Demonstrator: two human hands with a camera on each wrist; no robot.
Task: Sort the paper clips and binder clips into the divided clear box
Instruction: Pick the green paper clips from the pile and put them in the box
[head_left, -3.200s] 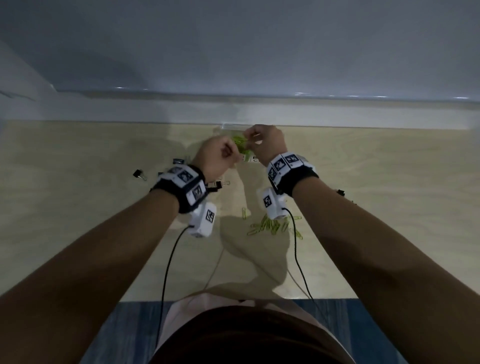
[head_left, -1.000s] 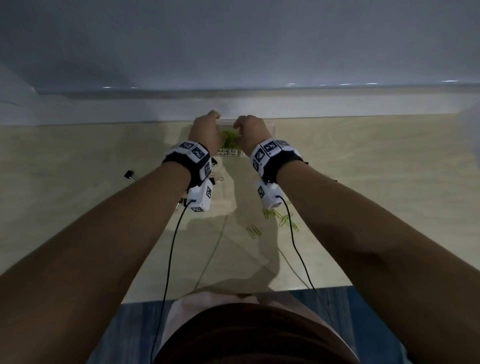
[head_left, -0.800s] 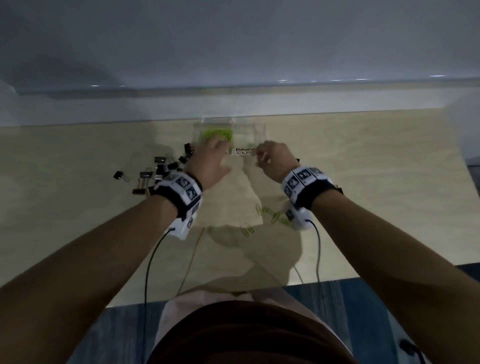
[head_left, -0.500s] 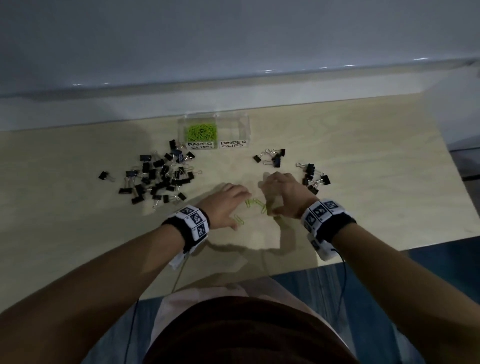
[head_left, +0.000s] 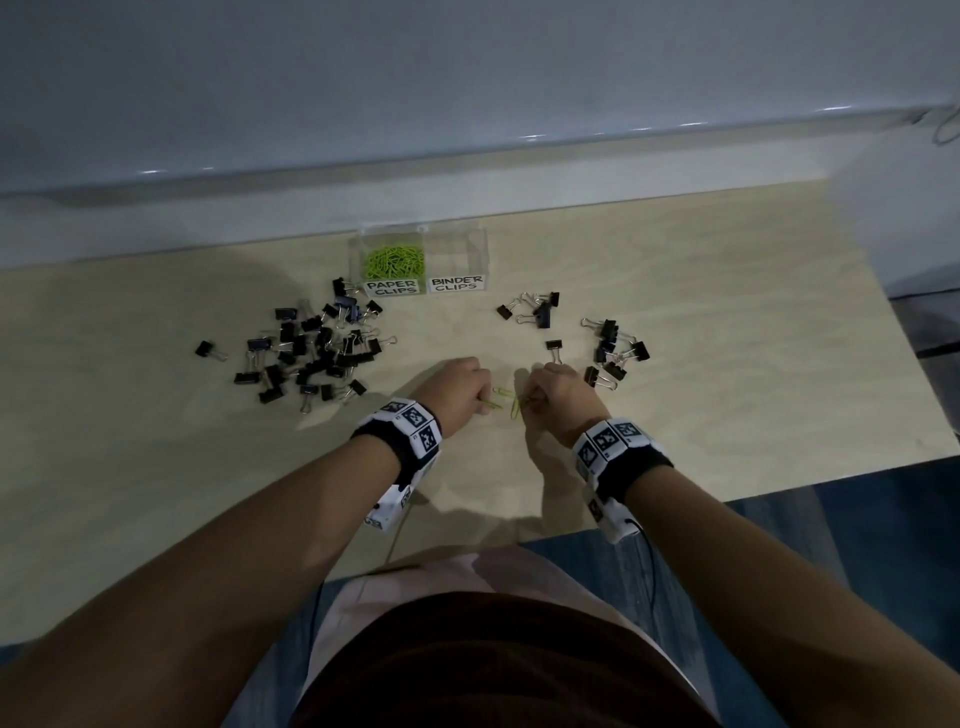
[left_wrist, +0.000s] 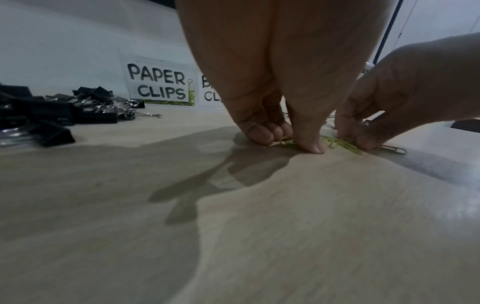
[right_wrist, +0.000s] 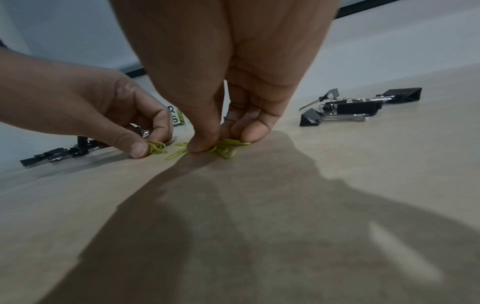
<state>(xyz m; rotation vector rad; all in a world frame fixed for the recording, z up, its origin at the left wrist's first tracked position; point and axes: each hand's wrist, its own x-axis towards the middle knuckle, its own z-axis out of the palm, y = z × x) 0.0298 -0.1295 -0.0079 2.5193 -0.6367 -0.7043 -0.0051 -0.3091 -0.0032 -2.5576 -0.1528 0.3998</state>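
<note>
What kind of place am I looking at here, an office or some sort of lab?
Probably a desk set up for recording, in an office or lab. A pale wooden table stands against a plain wall, holding black binder clips and a hand-labelled clear box. Both wrists wear coded marker bands.

We see a bare lane of counter (head_left: 462, 332) running from the hands up to the divided clear box (head_left: 422, 260), hemmed on the left by the big heap of binder clips (head_left: 311, 353) and on the right by two smaller clusters (head_left: 535, 310) (head_left: 613, 345).
</note>
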